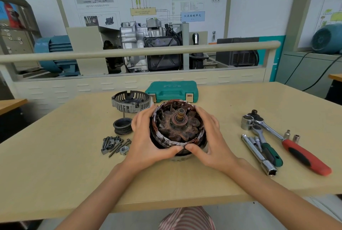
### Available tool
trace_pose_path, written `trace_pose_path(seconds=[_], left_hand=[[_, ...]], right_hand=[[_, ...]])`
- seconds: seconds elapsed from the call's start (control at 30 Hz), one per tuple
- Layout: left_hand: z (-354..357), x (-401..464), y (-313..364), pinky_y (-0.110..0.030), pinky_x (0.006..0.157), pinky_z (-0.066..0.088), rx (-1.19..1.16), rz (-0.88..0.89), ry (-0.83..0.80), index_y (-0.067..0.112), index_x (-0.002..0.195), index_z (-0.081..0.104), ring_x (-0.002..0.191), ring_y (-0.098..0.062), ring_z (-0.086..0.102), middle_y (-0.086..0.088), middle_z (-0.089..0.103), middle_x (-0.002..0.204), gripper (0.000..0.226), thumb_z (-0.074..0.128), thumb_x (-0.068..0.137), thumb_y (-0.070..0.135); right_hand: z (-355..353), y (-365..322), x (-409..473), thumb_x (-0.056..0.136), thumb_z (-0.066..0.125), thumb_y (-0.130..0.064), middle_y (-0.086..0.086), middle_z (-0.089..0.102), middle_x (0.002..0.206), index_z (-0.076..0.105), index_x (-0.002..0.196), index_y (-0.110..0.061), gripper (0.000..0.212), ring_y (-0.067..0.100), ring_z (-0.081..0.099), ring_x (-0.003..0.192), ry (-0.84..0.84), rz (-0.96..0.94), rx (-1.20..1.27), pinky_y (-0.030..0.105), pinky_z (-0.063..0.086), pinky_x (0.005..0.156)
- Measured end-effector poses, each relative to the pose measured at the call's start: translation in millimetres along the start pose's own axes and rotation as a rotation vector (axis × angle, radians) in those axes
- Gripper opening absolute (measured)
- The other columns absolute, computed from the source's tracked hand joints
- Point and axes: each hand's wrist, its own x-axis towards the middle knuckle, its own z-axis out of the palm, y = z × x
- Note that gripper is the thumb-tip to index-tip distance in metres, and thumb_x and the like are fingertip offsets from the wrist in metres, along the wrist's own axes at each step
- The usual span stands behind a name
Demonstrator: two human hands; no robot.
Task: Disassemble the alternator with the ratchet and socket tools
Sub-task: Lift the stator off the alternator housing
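Copper-wound stator (177, 128) is gripped by both curled hands, left (148, 141) and right (211, 141).

Item count on the table (55, 165):

- Hands: two, the left hand (148, 143) and the right hand (211, 143).
- Alternator body (178, 128) with copper windings: one.
- Grey slotted cover (131, 101): one.
- Black grooved pulley (122, 126): one.
- Green tool case (172, 91): one.
- Ratchets: two, one red-handled (303, 154), one green-handled (272, 153).
- Large socket (247, 122): one.
- Small sockets (291, 136): two.
- Long chrome socket bar (259, 155): one.
- Bolts and small fittings (114, 144): one pile; exact number cannot be told.
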Motion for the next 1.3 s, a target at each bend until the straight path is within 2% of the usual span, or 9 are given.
trace_pose_path(seconds=[0.13,0.3,0.4,0.53,0.7,0.97,1.07,1.2,1.3], left_hand=[[0,0,-2,-0.028,0.107,0.029,-0.058,0.0,-0.017,0.037,0.13,0.032,0.129,-0.011,0.032,0.02,0.035,0.128,0.093,0.072,0.05,0.061],[1,-2,-1,-0.014,0.103,0.025,-0.028,0.004,0.005,0.04,0.127,0.033,0.126,-0.008,0.032,0.027,0.033,0.126,0.093,0.072,0.047,0.064],[1,-3,0,-0.023,0.104,0.029,-0.037,-0.017,0.015,0.04,0.126,0.034,0.126,-0.014,0.033,0.022,0.034,0.126,0.094,0.072,0.044,0.067],[0,-2,1,-0.044,0.107,0.034,-0.094,-0.055,0.006,0.038,0.122,0.035,0.127,-0.021,0.037,0.01,0.036,0.127,0.095,0.074,0.041,0.069],[0,-1,2,-0.05,0.106,0.036,-0.125,-0.062,-0.011,0.036,0.12,0.034,0.127,-0.025,0.038,0.001,0.036,0.124,0.093,0.075,0.042,0.065],[-16,-3,-6,-0.035,0.112,0.025,-0.031,-0.028,-0.209,0.031,0.136,0.021,0.135,-0.015,0.022,0.011,0.026,0.134,0.11,0.06,0.049,0.086],[-26,5,-13,-0.037,0.112,0.015,0.076,0.003,-0.297,0.043,0.132,0.016,0.139,-0.009,0.01,0.027,0.01,0.14,0.106,0.057,0.046,0.089],[-31,20,-16,-0.052,0.116,0.017,0.014,-0.077,-0.425,0.045,0.131,0.008,0.143,-0.013,0.001,0.019,0.006,0.149,0.115,0.067,0.04,0.083],[-32,28,-18,-0.052,0.117,0.006,-0.026,-0.064,-0.513,0.046,0.141,-0.009,0.14,0.007,-0.008,0.045,-0.002,0.142,0.134,0.076,0.042,0.072]], right_hand=[[-2,-4,1,0.08,0.044,-0.071,0.002,0.021,0.152,0.003,0.142,-0.036,0.083,0.02,0.019,0.14,0.0,0.0,0.028,0.05,0.025,0.112],[-2,-4,1,0.081,0.047,-0.067,0.002,0.007,0.156,-0.009,0.143,-0.033,0.089,0.014,0.009,0.144,-0.063,0.0,0.039,0.042,0.019,0.116],[0,-6,3,0.08,0.053,-0.061,-0.01,0.003,0.155,-0.017,0.14,-0.046,0.094,0.007,0.007,0.143,-0.057,0.012,0.067,0.037,0.018,0.117],[-1,-6,4,0.063,0.054,-0.081,0.002,0.008,0.155,-0.022,0.138,-0.048,0.112,0.015,0.011,0.144,-0.082,0.012,0.068,0.044,0.019,0.116],[3,-4,7,0.053,0.071,-0.072,-0.003,0.014,0.153,-0.024,0.135,-0.052,0.127,0.011,0.017,0.142,-0.042,0.031,0.04,0.043,0.024,0.115],[2,-1,6,0.056,0.073,-0.068,-0.026,0.011,0.148,-0.008,0.141,-0.05,0.118,0.0,0.018,0.139,-0.025,0.03,0.103,0.011,0.018,0.11],[1,-2,8,0.057,0.074,-0.065,-0.016,0.017,0.15,-0.003,0.143,-0.046,0.117,0.004,0.021,0.139,-0.017,0.005,0.084,0.016,0.02,0.112],[-1,-4,8,0.058,0.078,-0.057,-0.002,0.026,0.15,0.007,0.144,-0.037,0.113,0.012,0.028,0.138,-0.001,-0.008,0.09,0.035,0.029,0.112],[-1,-4,8,0.057,0.081,-0.051,0.003,0.029,0.148,0.015,0.142,-0.031,0.109,0.018,0.032,0.137,0.009,-0.001,0.115,0.046,0.034,0.108]])
